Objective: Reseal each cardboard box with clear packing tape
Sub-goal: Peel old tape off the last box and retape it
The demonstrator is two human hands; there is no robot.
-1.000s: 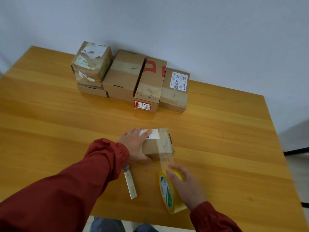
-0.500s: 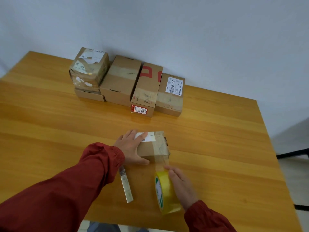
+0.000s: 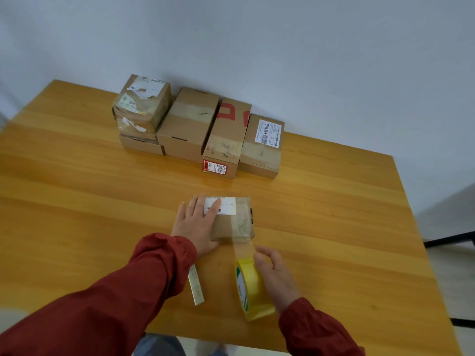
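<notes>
Wood table (image 3: 77, 201) sits by a grey wall (image 3: 257, 42). Near its front, the left grip (image 3: 195, 227) lies flat on a small box (image 3: 227, 227). Its fingers are straight and apart. They press on the top of the box, and one fingertip is on the white label (image 3: 226, 205). The thumb lies along the near side.

The right grip (image 3: 276, 276) is clamped on a yellow tape roll (image 3: 250, 291). The thumb hooks over the top of the roll, and the other fingers are on its right side. This hand is a bit blurred. The roll is held on its edge, just in front of the box. I cannot tell if it touches the table.

A clear strip (image 3: 243, 249) runs from the roll up onto the right part of the box. Both arms have red sleeves (image 3: 128, 291). A thin flat tool (image 3: 196, 289) lies on the table between the arms, partly under the left sleeve.

Far back by the wall, more boxes touch in a row. From the left there is a stack (image 3: 141, 111) of two, then a plain box (image 3: 187, 124), a red-marked box (image 3: 228, 134) and a sticker box (image 3: 262, 147).
</notes>
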